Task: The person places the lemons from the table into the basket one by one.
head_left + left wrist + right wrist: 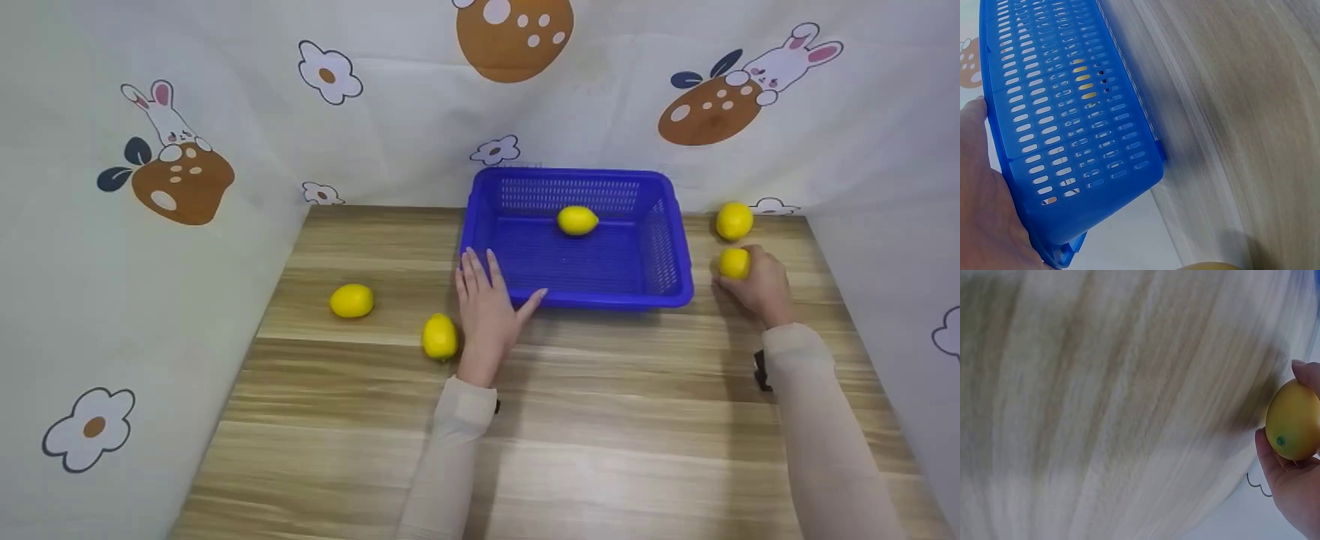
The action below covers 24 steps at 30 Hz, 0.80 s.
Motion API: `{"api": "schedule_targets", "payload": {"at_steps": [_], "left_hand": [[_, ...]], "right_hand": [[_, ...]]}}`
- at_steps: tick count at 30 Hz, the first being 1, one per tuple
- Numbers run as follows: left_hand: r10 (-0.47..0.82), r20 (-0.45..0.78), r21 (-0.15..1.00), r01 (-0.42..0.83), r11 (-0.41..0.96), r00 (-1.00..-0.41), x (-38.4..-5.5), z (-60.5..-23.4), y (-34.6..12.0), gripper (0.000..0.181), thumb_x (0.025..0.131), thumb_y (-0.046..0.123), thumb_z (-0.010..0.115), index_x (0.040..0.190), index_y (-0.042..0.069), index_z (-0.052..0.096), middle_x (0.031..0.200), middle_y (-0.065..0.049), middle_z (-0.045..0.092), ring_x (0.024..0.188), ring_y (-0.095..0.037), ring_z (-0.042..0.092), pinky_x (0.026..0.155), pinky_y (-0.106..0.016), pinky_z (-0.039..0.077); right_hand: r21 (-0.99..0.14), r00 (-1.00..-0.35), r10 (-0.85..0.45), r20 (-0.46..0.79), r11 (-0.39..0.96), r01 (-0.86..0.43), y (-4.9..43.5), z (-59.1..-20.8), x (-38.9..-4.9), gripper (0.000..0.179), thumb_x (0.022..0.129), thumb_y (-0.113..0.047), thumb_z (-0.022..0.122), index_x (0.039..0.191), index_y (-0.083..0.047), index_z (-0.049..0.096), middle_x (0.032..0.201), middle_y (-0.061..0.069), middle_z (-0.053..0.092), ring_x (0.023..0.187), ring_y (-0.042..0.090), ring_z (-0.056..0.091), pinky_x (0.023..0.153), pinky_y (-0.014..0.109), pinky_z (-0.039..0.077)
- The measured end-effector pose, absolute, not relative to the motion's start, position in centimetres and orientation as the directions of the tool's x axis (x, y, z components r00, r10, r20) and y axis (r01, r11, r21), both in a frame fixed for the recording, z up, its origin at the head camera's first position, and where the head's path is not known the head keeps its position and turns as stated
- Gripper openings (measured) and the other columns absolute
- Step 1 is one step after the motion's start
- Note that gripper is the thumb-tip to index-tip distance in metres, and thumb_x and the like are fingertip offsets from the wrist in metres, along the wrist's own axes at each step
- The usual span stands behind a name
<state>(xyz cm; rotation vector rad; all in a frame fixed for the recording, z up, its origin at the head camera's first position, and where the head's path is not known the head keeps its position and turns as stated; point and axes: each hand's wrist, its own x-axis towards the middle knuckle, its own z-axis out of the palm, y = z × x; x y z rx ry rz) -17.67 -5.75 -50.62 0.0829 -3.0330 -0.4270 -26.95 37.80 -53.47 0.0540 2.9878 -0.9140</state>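
Observation:
A blue plastic basket [577, 298] with slotted walls stands at the back of the table, one lemon [577, 221] lying inside it. My left hand [487, 315] rests on its near left corner, fingers straight along the left rim and thumb on the front rim. In the left wrist view the hand [988, 202] lies against the rim of the basket [1072, 140]. To the right of the basket, my right hand [761, 281] grips a lemon [734, 264]. The right wrist view shows this lemon [1293, 422] between thumb and fingers, its green-tipped end showing.
Another lemon [734, 221] sits at the back right, just beyond the right hand. Two more lie left of the basket: one lemon [439, 337] beside the left wrist, another lemon [352, 301] farther left. A printed cloth [405, 135] hangs around the wooden table [600, 420].

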Motion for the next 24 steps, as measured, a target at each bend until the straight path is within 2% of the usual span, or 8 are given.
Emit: {"api": "schedule_targets", "payload": {"at_steps": [10,17,24], "left_hand": [[-0.066,0.060,0.273,-0.047,0.961,-0.996,-17.6,-50.5,-5.7,0.111,0.098,0.082,0.038,0.168,0.000,0.012,0.174,-0.030,0.002,0.164,-0.039,0.003,0.133,-0.051,0.004],[-0.064,0.067,0.279,-0.043,0.959,-0.996,-17.5,-50.4,-5.7,0.111,0.098,0.081,0.040,0.168,0.000,0.012,0.173,-0.030,0.003,0.164,-0.040,0.005,0.133,-0.052,0.007],[-0.067,0.071,0.277,-0.045,0.960,-0.995,-17.5,-50.3,-5.7,0.111,0.098,0.081,0.040,0.168,0.000,0.013,0.173,-0.030,0.004,0.164,-0.040,0.005,0.133,-0.050,0.005]], "right_hand": [[-0.560,-0.999,0.023,-0.042,0.828,0.043,38.3,-52.7,-26.6,0.073,0.095,-0.015,0.073,0.146,0.019,0.035,0.128,0.044,0.048,0.114,0.055,0.047,0.106,0.069,0.039],[-0.555,-0.999,0.012,-0.044,0.831,0.035,38.6,-52.1,-26.4,0.074,0.095,-0.016,0.072,0.146,0.019,0.033,0.129,0.045,0.047,0.114,0.056,0.048,0.103,0.070,0.039],[-0.537,-0.999,0.003,-0.049,0.843,0.029,38.6,-51.2,-26.3,0.076,0.094,-0.019,0.073,0.147,0.019,0.034,0.129,0.044,0.047,0.114,0.056,0.048,0.102,0.071,0.040]]}}
